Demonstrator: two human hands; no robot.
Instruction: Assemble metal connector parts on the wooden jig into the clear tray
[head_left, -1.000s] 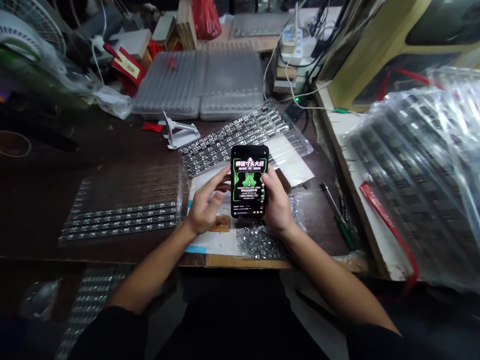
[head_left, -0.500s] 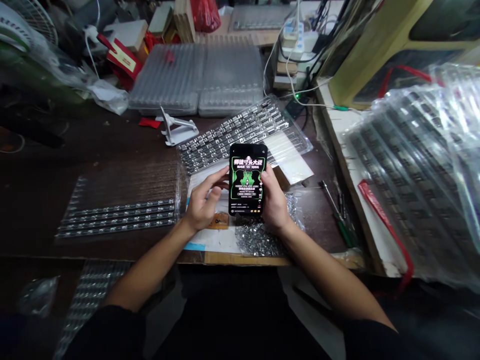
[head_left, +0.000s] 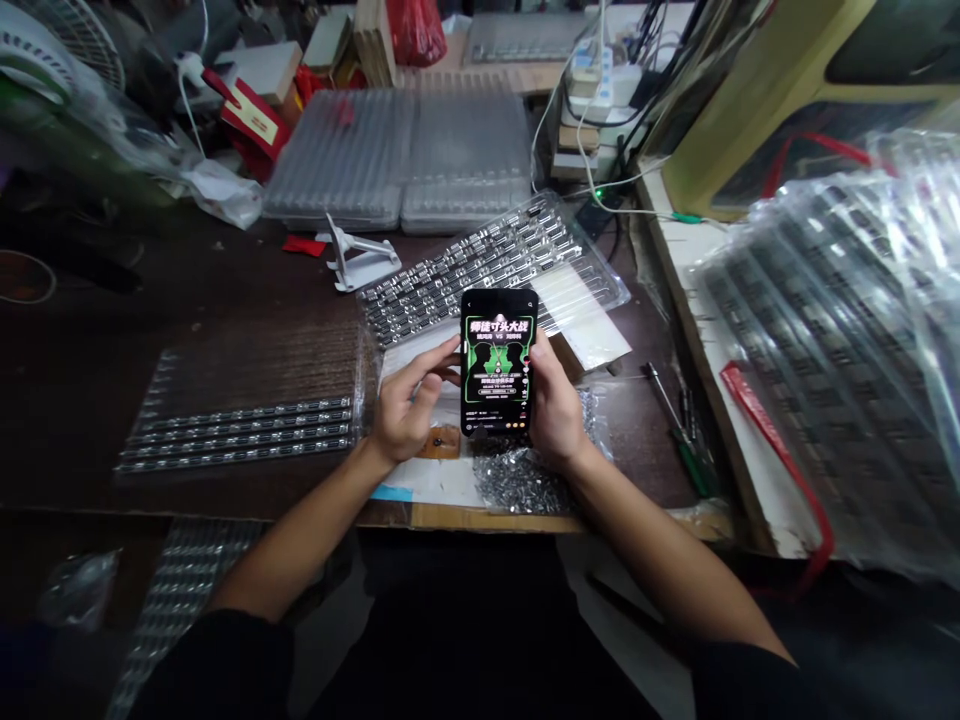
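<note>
A smartphone (head_left: 498, 365) with a lit screen of green and white graphics is held upright over the bench. My right hand (head_left: 559, 405) grips its right edge, thumb along the front. At the left edge my left hand (head_left: 409, 405) supports it, fingertips reaching behind and the thumb off the screen. Below the phone lies a pile of small shiny metal parts (head_left: 525, 480), beside a small orange-brown block (head_left: 439, 442). Behind the phone, a clear tray of metal strips (head_left: 465, 270) rests at a slant with a white card (head_left: 589, 325) on it.
At left lies another clear tray (head_left: 240, 430) with several metal strips. A white phone stand (head_left: 364, 255) sits behind. Stacked clear trays (head_left: 465, 150) stand at the back. A green-handled screwdriver (head_left: 682, 440) lies at right, near wrapped trays (head_left: 840, 340) and a red strap (head_left: 780, 460).
The phone and both hands shift very slightly to the right in view, as does the whole scene. The right thumb has moved a little outward toward the phone's edge.
</note>
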